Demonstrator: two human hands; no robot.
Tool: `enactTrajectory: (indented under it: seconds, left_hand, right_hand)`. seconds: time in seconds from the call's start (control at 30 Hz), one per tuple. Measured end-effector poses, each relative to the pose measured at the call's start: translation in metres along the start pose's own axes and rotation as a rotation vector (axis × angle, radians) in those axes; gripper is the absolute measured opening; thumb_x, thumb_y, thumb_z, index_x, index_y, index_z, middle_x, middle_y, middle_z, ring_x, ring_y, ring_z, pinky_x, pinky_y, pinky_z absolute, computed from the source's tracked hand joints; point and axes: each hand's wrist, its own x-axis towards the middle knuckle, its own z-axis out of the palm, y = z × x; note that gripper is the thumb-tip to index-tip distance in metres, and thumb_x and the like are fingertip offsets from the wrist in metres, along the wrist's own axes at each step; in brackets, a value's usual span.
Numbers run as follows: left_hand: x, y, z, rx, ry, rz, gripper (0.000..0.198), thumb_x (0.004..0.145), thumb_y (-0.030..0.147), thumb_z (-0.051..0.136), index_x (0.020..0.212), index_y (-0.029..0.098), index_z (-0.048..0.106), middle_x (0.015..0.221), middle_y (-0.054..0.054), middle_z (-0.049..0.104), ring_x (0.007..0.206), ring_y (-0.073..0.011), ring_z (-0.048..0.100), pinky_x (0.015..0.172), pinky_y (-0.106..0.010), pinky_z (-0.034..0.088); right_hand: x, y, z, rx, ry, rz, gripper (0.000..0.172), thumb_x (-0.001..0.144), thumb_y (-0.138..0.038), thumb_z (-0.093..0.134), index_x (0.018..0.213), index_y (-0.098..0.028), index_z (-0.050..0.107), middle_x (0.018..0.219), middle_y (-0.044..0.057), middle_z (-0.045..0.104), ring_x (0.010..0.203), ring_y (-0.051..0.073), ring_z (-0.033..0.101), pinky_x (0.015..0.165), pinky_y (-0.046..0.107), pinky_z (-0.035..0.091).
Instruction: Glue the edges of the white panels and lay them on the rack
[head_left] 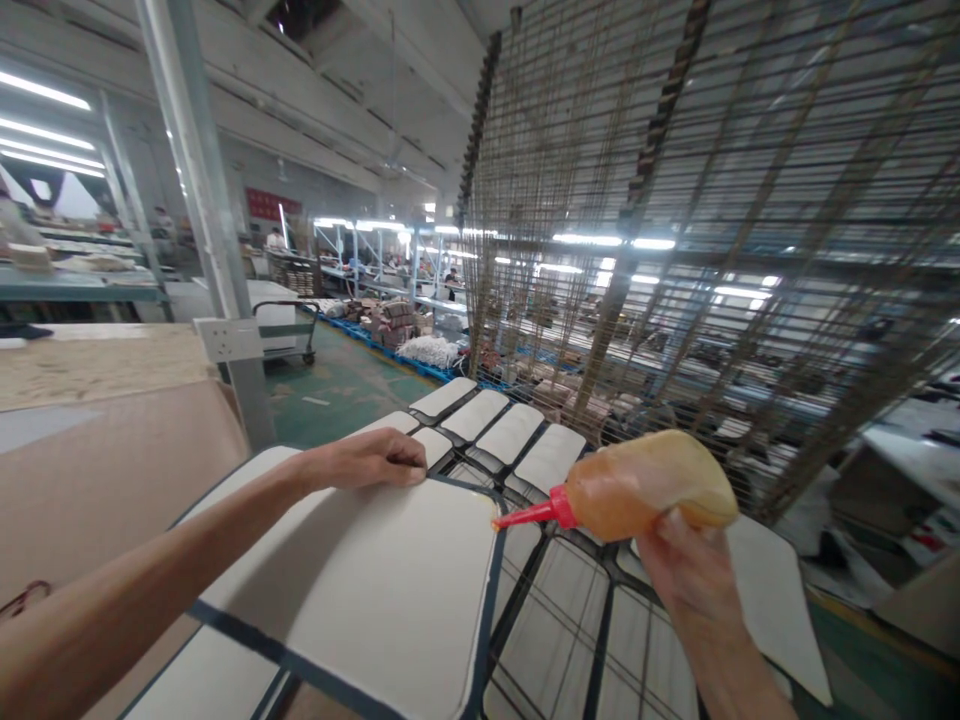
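Note:
My right hand (686, 575) is closed around an orange squeeze bottle (649, 485) with a red nozzle. The nozzle tip touches the right edge of a white panel (390, 580) that lies on a dark metal frame rack (525, 590). My left hand (375, 458) rests on the far edge of that same panel, fingers curled and pressing it down. More white rounded panels (510, 430) lie in a row on the rack beyond my hands.
A tall wire rack (675, 230) rises at the right behind the panels. A grey steel column (202, 200) stands at the left beside a brown table (105, 460). A cart (285, 330) and stacked goods sit on the green floor farther back.

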Motion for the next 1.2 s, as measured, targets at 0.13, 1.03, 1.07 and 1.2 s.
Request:
enactTrajectory:
  seconds: [0.13,1.03,1.07,1.2]
  left_hand:
    - [0.001,-0.006,0.002,-0.113,-0.001,-0.058,0.039,0.074,0.053,0.056,0.07,0.015,0.053,0.058,0.003,0.045,0.051,-0.0084,0.039,0.047,-0.019,0.03]
    - [-0.007,-0.028,0.007,-0.459,0.075,-0.207,0.032,0.069,0.045,0.066,0.068,0.015,0.053,0.055,0.004,0.05,0.046,-0.0077,0.041,0.042,-0.019,0.028]
    - [-0.007,-0.028,0.007,-0.469,0.077,-0.21,0.032,0.069,0.044,0.066,0.068,0.015,0.053,0.055,0.004,0.05,0.045,-0.0077,0.041,0.042,-0.019,0.028]
    - [-0.009,-0.029,0.006,-0.504,0.097,-0.21,0.033,0.069,0.044,0.066,0.067,0.015,0.051,0.054,0.004,0.051,0.044,-0.0075,0.042,0.042,-0.018,0.03]
  right_hand:
    - [0.0,0.003,0.001,-0.009,-0.011,0.007,0.039,0.054,-0.033,0.079,0.091,-0.033,0.067,0.07,-0.002,0.071,0.063,0.021,0.065,0.067,0.035,0.055]
    - [-0.019,0.009,-0.008,-0.014,-0.124,0.176,0.058,0.058,-0.041,0.076,0.113,-0.031,0.059,0.1,0.007,0.069,0.098,0.032,0.062,0.09,0.051,0.045]
    - [-0.02,0.008,-0.006,-0.009,-0.112,0.172,0.059,0.057,-0.041,0.076,0.113,-0.031,0.059,0.1,0.007,0.069,0.098,0.032,0.062,0.089,0.051,0.045]
    - [-0.023,0.006,-0.001,0.008,-0.097,0.175,0.066,0.053,-0.042,0.078,0.114,-0.031,0.058,0.102,0.008,0.068,0.1,0.033,0.06,0.087,0.051,0.047]
